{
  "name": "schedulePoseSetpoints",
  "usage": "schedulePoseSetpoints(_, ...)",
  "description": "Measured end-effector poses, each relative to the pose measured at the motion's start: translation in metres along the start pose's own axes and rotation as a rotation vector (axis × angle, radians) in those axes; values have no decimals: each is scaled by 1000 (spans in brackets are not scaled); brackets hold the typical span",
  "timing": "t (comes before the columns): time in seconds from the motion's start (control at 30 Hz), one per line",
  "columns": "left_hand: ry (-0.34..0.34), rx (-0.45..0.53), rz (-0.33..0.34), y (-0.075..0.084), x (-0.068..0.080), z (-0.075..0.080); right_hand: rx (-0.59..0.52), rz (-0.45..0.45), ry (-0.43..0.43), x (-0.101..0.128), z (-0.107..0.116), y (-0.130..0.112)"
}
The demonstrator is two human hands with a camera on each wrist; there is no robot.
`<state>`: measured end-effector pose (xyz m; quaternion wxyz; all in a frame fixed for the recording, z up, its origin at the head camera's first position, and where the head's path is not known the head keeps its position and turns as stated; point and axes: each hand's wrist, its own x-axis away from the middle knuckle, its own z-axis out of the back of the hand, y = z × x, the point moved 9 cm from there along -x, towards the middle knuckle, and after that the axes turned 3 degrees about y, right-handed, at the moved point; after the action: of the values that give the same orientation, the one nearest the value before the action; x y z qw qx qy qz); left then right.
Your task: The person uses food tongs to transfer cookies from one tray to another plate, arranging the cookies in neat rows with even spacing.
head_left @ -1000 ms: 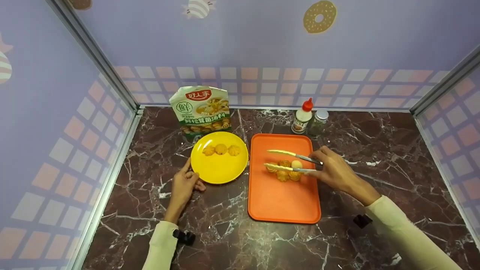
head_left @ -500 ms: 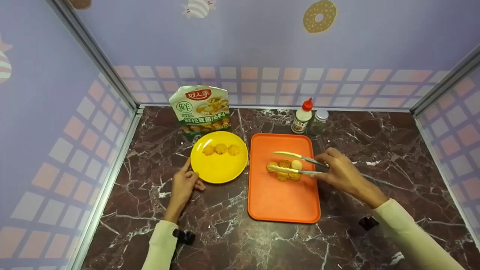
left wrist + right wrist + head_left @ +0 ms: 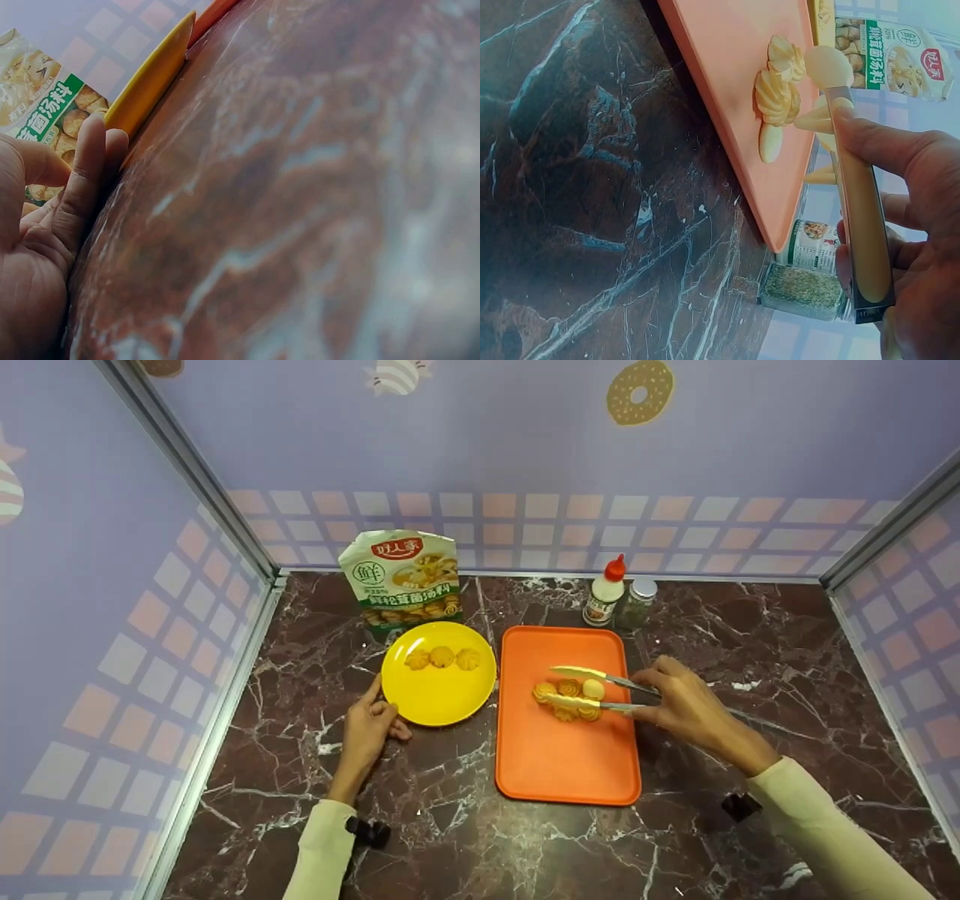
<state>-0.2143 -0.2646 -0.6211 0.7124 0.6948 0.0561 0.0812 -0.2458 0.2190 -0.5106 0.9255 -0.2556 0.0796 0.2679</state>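
In the head view, my left hand (image 3: 367, 735) is at the left rim of a yellow plate (image 3: 442, 701), where three fluted cookies (image 3: 441, 658) lie in a row. Seen from the left wrist, its fingertips (image 3: 91, 139) meet the plate's edge (image 3: 150, 79) from above and below. My right hand (image 3: 686, 705) grips metal tongs (image 3: 622, 706), whose two arms stand apart. They reach over an orange tray (image 3: 562, 765), the nearer arm crossing above several piled cookies (image 3: 568, 688). One small round pale piece (image 3: 593, 690) sits between the arms. Part of the pile is hidden by the tongs.
A standing food pouch (image 3: 409, 577) is behind the plate. Beyond the tray stand a bottle with a red nozzle cap (image 3: 604, 596) and a glass jar with a silver lid (image 3: 637, 604). Patterned wall panels (image 3: 480, 435) enclose the dark marble-look table (image 3: 450, 840).
My right hand has drawn the tongs rightward and slightly nearer to me over the tray, uncovering the leftmost cookie of the pile. The left hand and the plate have stayed in place.
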Motion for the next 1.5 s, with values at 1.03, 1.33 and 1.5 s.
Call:
schedulePoseSetpoints(1.03,16,-7,18,-2,-1,0,44,45,33,37,22,6)
schedulePoseSetpoints(1.33,15,-21,26,-2,2,2,55,36,19,47,21,8)
schedulePoseSetpoints(1.5,11,9,24,-2,0,0,54,28,21,49,21,10)
